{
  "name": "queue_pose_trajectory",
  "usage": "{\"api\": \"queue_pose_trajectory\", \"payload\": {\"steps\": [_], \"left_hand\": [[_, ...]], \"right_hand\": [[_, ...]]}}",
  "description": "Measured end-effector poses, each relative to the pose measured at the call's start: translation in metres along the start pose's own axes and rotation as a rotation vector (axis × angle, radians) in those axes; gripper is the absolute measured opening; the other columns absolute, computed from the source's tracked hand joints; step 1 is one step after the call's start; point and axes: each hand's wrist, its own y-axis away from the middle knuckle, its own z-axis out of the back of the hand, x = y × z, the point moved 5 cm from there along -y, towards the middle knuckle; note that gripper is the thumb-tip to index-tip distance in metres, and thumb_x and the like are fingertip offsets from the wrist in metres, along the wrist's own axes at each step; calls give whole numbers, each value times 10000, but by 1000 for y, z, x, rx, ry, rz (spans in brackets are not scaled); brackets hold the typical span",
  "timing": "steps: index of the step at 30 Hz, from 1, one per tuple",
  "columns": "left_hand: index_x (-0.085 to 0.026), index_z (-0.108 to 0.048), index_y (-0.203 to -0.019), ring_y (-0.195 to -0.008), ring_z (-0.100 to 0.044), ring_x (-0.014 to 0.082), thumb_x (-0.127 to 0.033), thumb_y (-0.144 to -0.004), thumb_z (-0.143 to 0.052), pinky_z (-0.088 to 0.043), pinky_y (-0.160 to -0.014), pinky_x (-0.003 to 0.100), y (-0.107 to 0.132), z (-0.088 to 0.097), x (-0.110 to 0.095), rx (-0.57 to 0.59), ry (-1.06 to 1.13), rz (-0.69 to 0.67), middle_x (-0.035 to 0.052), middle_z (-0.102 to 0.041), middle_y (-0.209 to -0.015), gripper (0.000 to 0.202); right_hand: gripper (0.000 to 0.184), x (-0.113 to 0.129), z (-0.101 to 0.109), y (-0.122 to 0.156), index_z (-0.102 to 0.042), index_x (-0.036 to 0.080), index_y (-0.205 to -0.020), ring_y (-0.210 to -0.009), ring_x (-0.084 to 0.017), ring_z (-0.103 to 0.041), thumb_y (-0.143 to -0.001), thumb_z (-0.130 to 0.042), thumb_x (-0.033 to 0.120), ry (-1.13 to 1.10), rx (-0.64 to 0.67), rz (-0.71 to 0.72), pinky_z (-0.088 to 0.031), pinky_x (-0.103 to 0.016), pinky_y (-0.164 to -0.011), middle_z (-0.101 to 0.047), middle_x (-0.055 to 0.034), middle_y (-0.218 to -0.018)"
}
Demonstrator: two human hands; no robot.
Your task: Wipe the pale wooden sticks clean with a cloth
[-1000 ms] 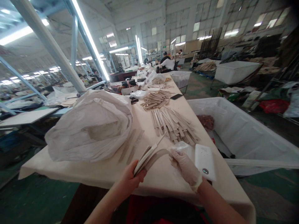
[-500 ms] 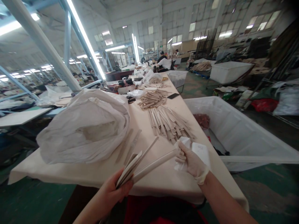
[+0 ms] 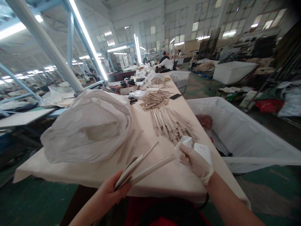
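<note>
My bare left hand (image 3: 114,190) is closed around a small bundle of beige strips (image 3: 129,172), which fan out up and to the right over the near part of the table. One longer strip (image 3: 154,169) points toward my right hand (image 3: 197,163), which wears a thin whitish glove. Its fingers are pinched on a crumpled white sheet (image 3: 186,141), cloth or plastic, I cannot tell which. A small gap lies between these fingers and the strip's end. Behind the glove is a white block-like packet (image 3: 204,152). Beyond it lies a spread pile of similar strips (image 3: 171,124).
A big white sack (image 3: 82,138) slumps on the table's left, with clear plastic strips (image 3: 134,146) beside it. Farther back are strips with shiny ends (image 3: 155,99) and a dark phone-like slab (image 3: 175,96). A white bin (image 3: 244,131) stands along the right edge.
My right hand has come off the long strip's end, moving slightly right with the white sheet. My left hand with the strips has shifted slightly down and left.
</note>
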Motion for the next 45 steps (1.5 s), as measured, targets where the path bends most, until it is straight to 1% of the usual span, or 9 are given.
{"api": "queue_pose_trajectory", "payload": {"steps": [9,13,16,19,23,34,37,40,45], "left_hand": [[-162,-513,-830,-482,-352,74,-441,-773,-514,-281,-427,179,0,-2,-6,-28,-68,-13,-47,-403,-565,285],[-164,-494,-744,-508,-388,79,-383,-767,-519,-313,-465,177,-19,-22,-21,-138,-133,-109,-43,-417,-571,222],[-172,-473,-774,-477,-382,76,-374,-778,-474,-309,-445,177,-39,-41,-23,-207,-53,-152,-49,-423,-568,202],[-173,-453,-760,-438,-353,68,-391,-778,-459,-294,-421,177,-51,-52,-13,-192,9,-138,-62,-399,-538,219],[-176,-427,-694,-448,-360,66,-375,-774,-469,-295,-443,180,-58,-57,-5,-226,-67,-131,-58,-405,-528,219],[-186,-413,-696,-469,-415,86,-324,-779,-446,-305,-468,191,-77,-71,7,-296,-179,-87,-57,-425,-510,165],[-188,-416,-702,-443,-428,86,-306,-787,-436,-310,-464,192,-93,-58,13,-358,-225,-53,-58,-444,-497,147],[-186,-432,-716,-441,-470,101,-293,-798,-422,-322,-472,207,-111,-19,16,-469,-317,45,-34,-496,-525,135],[-165,-470,-812,-633,-549,174,-233,-795,-433,-341,-562,258,-120,38,9,-642,-397,99,69,-555,-688,79]], "right_hand": [[357,-3,-1,2,-485,159,-553,-370,-36,-257,-669,-673,440,135,26,22,-140,-205,-369,-388,60,-441],[351,-24,-27,9,-525,154,-589,-405,-46,-292,-637,-683,464,371,-3,38,-153,-214,-381,-429,48,-478],[380,-50,-50,16,-542,157,-606,-374,-51,-266,-636,-646,522,457,128,-83,-141,-226,-373,-394,61,-439],[403,-52,-45,15,-470,181,-560,-367,-56,-222,-649,-618,545,306,112,-101,-133,-228,-373,-325,80,-412],[409,-42,-24,7,-372,205,-570,-383,-62,-168,-686,-592,529,7,-157,50,-157,-215,-380,-247,98,-440],[355,-68,-28,-7,-428,201,-612,-370,-55,-229,-634,-668,462,-79,-155,-14,-181,-193,-364,-300,103,-437],[311,-75,-37,-11,-475,189,-605,-352,-52,-263,-676,-652,435,-79,-69,-86,-211,-181,-343,-322,95,-406],[153,-69,-30,-18,-603,184,-781,-398,-65,-425,-724,-629,323,-214,-90,-148,-363,-176,-401,-493,61,-476],[189,-58,-24,-27,-646,152,-917,-871,-144,-609,-787,-554,254,-394,61,-196,-465,-256,-814,-669,-62,-939]]}}
